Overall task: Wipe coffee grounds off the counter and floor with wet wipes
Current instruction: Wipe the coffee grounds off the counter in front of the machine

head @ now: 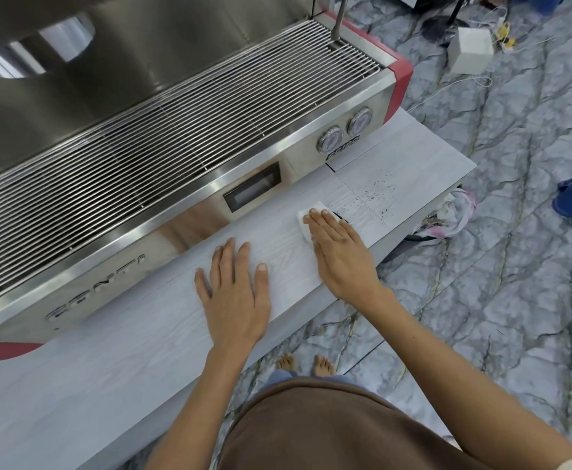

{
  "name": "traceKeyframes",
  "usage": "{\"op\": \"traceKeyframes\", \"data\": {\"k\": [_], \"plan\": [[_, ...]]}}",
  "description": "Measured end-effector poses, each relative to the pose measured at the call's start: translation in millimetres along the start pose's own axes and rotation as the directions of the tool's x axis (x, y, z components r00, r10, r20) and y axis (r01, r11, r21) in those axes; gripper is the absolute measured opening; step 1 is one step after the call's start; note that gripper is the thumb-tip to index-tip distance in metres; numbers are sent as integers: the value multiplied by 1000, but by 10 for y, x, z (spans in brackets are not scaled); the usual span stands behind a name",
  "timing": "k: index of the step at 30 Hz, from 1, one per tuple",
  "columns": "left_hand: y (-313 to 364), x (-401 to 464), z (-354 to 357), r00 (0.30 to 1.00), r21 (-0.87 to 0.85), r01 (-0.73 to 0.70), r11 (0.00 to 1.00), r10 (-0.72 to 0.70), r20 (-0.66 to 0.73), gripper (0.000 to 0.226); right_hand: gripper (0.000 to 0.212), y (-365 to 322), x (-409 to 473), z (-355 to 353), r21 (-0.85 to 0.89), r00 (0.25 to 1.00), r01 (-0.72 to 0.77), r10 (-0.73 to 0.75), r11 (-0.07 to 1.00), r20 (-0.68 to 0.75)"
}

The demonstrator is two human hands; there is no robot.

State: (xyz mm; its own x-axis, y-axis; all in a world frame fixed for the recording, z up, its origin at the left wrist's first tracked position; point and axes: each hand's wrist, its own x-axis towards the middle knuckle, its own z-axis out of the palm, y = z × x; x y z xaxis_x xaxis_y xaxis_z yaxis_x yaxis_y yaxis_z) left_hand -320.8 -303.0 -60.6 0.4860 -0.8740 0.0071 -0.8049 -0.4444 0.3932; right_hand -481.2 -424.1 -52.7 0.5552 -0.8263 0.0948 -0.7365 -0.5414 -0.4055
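Reading the raised lettering on the steel front of the espresso machine (182, 184): "CONTI"; a small black plate under the two round gauges (345, 130) is too blurred to read. Right hand (337, 247) lies flat, fingers together and extended, palm pressing a white wet wipe (308, 213) onto the pale wood-grain counter (108, 361). Dark coffee grounds (376, 195) are scattered on the counter just beyond the wipe, toward the counter's end. Left hand (235, 290) rests flat beside it, fingers slightly spread, holding nothing. Bare feet (306, 364) stand on the marbled floor (481, 300) below.
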Motion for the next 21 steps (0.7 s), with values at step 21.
{"op": "traceKeyframes", "data": {"k": [21], "plan": [[94, 207, -20, 997, -113, -73, 991, 76, 16, 65, 40, -417, -271, 5, 189, 999, 38, -30, 981, -42]]}}
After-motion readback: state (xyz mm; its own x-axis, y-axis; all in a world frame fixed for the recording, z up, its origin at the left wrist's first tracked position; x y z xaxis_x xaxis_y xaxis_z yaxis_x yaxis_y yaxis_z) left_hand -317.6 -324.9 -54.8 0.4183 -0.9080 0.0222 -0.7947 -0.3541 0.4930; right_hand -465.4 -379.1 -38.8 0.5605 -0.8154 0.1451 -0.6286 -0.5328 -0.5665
